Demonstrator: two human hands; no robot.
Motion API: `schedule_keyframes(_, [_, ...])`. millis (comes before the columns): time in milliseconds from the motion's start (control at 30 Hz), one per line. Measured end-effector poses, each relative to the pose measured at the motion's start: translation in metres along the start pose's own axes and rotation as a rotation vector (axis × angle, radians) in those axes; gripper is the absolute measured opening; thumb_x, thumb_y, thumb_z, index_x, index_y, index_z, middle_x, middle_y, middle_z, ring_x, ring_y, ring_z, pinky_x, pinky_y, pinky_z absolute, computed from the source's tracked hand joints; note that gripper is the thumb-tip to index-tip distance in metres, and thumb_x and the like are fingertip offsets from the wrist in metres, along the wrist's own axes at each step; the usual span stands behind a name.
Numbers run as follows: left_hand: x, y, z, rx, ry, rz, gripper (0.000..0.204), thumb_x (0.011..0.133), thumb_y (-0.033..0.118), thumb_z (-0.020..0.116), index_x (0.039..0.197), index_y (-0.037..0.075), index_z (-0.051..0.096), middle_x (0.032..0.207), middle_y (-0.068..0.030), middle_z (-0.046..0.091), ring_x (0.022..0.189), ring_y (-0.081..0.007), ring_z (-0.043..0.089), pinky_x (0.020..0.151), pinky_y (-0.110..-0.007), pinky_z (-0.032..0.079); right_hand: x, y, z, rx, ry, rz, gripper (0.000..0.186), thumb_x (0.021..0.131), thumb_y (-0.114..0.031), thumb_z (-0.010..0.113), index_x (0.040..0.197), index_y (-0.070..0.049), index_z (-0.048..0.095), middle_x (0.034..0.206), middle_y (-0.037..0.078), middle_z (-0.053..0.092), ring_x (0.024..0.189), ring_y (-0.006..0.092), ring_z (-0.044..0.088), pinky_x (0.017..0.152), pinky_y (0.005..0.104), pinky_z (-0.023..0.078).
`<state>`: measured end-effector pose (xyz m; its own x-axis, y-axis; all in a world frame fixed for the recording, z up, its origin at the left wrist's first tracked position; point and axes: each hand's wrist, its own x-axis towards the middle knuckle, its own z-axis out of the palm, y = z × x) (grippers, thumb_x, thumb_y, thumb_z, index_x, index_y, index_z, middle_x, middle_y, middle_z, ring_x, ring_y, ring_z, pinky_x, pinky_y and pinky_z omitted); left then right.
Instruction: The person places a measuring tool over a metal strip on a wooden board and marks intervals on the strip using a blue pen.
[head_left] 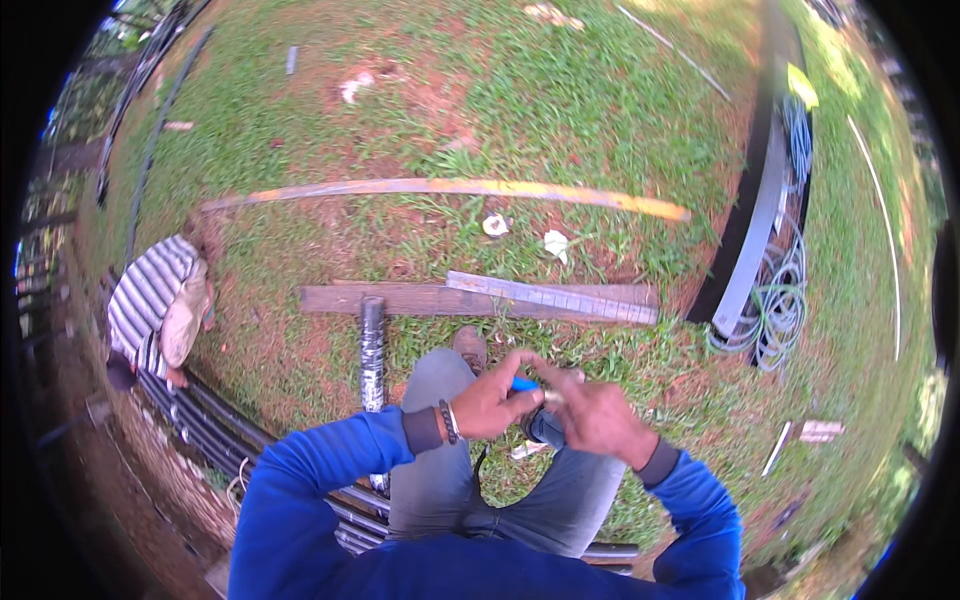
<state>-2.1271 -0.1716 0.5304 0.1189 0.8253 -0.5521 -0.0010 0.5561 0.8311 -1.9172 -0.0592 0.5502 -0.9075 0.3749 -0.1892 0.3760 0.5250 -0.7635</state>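
Observation:
My left hand [484, 403], with a dark bracelet and a light band at its wrist, is closed on a small bright blue object [525, 384]. Its kind is too small to tell. Up against it is my right hand [597, 418], fingers bent toward the blue object and slightly blurred. A small pale piece [552, 396] shows between the two hands, and I cannot make out what it is. Both hands are held in front of my knees, above the grass. Blue sleeves cover my forearms.
A wooden plank [380, 299] with a grey metal strip [550, 297] lies ahead. A wrapped black-and-silver pipe [372, 350] stands out by my left knee. Black pipes [225, 425] run at left near a crouching person [160, 295]. Coiled hoses [778, 310] lie at right.

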Motion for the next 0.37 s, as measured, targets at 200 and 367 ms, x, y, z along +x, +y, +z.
schedule_keyframes(200, [-0.131, 0.119, 0.008, -0.280, 0.002, -0.086, 0.065, 0.100, 0.011, 0.073, 0.152, 0.008, 0.034, 0.096, -0.0041, 0.068, 0.080, -0.0101, 0.067, 0.067, -0.030, 0.055, -0.027, -0.159, -0.072, 0.264, -0.183, -0.024, 0.077, 0.095, -0.011, 0.070, 0.163, -0.008, 0.033, 0.097, 0.023, 0.076, 0.074, 0.0447, 0.073, 0.067, 0.0496, 0.061])
schedule_keyframes(367, [-0.219, 0.191, 0.017, -0.321, 0.087, 0.013, 0.065, 0.099, 0.008, 0.074, 0.152, 0.010, 0.038, 0.106, -0.0035, 0.070, 0.091, -0.0091, 0.068, 0.075, -0.030, 0.057, -0.022, -0.250, -0.132, 0.402, -0.286, -0.200, 0.083, 0.097, -0.012, 0.069, 0.168, -0.017, 0.027, 0.099, 0.024, 0.076, 0.086, 0.0475, 0.073, 0.076, 0.0505, 0.059])
